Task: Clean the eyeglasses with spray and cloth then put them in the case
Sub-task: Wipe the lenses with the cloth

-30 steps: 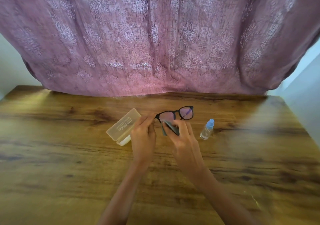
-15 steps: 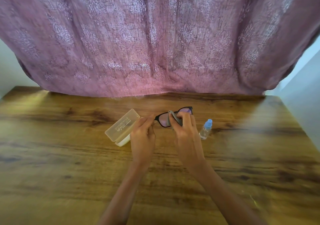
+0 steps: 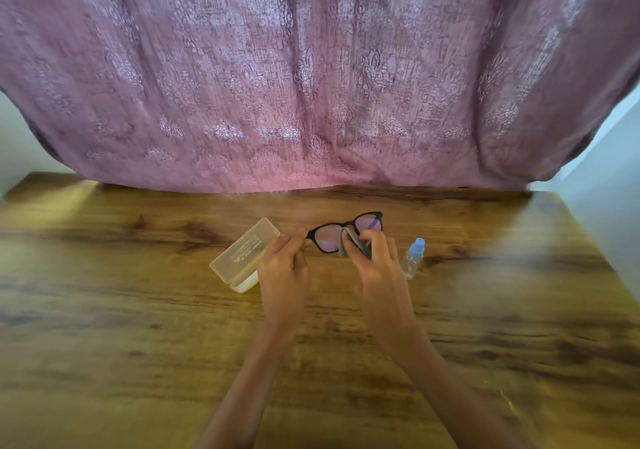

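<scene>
The task seems to be in its middle part: the wiping is in progress, and putting the eyeglasses into the case is not yet done. The case lies open on the worktop, just left of the hands, and the spray bottle stands at the right. The left hand holds the frame at its left end, fingers closed narrow on it. The right hand pinches the grey cloth with its fingers against the lens near the bridge. The eyeglasses are held above the worktop.
</scene>
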A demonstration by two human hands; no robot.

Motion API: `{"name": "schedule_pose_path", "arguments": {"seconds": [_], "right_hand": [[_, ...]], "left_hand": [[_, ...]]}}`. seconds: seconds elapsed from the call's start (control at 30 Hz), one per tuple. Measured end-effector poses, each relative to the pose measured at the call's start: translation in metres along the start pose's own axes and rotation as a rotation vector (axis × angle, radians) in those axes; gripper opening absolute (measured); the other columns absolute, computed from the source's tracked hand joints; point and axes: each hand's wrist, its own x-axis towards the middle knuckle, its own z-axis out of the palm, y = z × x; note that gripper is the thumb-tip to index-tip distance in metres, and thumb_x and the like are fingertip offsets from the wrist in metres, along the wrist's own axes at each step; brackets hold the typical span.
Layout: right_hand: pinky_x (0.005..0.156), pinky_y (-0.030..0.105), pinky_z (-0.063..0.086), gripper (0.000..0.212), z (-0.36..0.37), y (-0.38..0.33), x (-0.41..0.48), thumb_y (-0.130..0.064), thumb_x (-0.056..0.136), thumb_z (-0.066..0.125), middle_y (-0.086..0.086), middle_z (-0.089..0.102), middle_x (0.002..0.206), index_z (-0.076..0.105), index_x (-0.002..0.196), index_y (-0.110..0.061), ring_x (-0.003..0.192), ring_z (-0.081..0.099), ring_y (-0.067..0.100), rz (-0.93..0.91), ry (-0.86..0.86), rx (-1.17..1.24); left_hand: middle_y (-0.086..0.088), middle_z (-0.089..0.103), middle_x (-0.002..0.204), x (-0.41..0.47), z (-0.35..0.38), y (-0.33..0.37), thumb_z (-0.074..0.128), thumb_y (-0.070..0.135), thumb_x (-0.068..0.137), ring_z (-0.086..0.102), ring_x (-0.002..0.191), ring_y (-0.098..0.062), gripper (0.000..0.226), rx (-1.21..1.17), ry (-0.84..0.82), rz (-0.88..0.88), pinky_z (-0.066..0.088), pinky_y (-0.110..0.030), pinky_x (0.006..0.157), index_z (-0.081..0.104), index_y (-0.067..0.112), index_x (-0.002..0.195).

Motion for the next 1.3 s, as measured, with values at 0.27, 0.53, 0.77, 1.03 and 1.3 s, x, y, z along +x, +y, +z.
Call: {"name": "schedule_pose_path", "arguments": {"seconds": [0.27, 0.53, 0.77, 1.03, 1.3], "right_hand": [[0.078, 0.019, 0.048, 0.056, 0.003, -0.020, -0.006, -0.029, 0.097, 0.023, 0.011, 0.060, 0.108, 0.064, 0.121, 0.001, 0.099, 0.043, 0.008, -0.016, -0.083, 0.075], [0.067, 0.034, 0.059, 0.043, -0.001, -0.005, -0.003, 0.018, 0.076, 0.067, 0.020, 0.063, 0.103, 0.065, 0.118, 0.008, 0.088, 0.060, 0.033, 0.034, -0.044, 0.032], [0.068, 0.026, 0.057, 0.043, 0.001, -0.019, -0.005, -0.020, 0.098, 0.035, 0.012, 0.062, 0.108, 0.064, 0.122, 0.000, 0.100, 0.050, 0.015, -0.031, -0.121, 0.122], [0.066, 0.029, 0.057, 0.041, -0.004, -0.011, -0.001, -0.012, 0.094, 0.036, 0.016, 0.063, 0.102, 0.068, 0.113, 0.005, 0.089, 0.059, 0.026, -0.036, -0.054, 0.050], [0.067, 0.031, 0.059, 0.033, -0.002, -0.022, 0.009, -0.004, 0.093, 0.047, 0.013, 0.061, 0.110, 0.065, 0.120, 0.000, 0.099, 0.056, 0.024, -0.076, -0.107, 0.088]], "left_hand": [[-0.012, 0.070, 0.099, 0.000, -0.001, -0.001, 0.054, -0.013, 0.081, 0.064, 0.082, -0.017, 0.037, -0.018, -0.019, -0.003, 0.051, -0.027, 0.068, 0.069, 0.003, 0.111], [-0.011, 0.071, 0.096, 0.000, -0.002, 0.001, 0.056, -0.011, 0.086, 0.064, 0.080, -0.017, 0.031, -0.037, -0.008, -0.010, 0.052, -0.028, 0.068, 0.069, 0.002, 0.110], [-0.010, 0.070, 0.095, -0.001, -0.001, -0.001, 0.056, -0.012, 0.082, 0.060, 0.081, -0.012, 0.035, -0.026, -0.012, 0.006, 0.048, -0.021, 0.070, 0.069, 0.002, 0.111], [-0.012, 0.071, 0.094, 0.001, 0.000, -0.003, 0.057, -0.011, 0.085, 0.065, 0.081, -0.021, 0.028, -0.019, 0.006, -0.011, 0.050, -0.028, 0.070, 0.070, 0.000, 0.106], [-0.010, 0.071, 0.095, -0.002, 0.000, -0.005, 0.057, -0.009, 0.084, 0.062, 0.083, -0.014, 0.029, -0.029, -0.008, 0.026, 0.053, -0.030, 0.070, 0.070, 0.002, 0.108]]}}
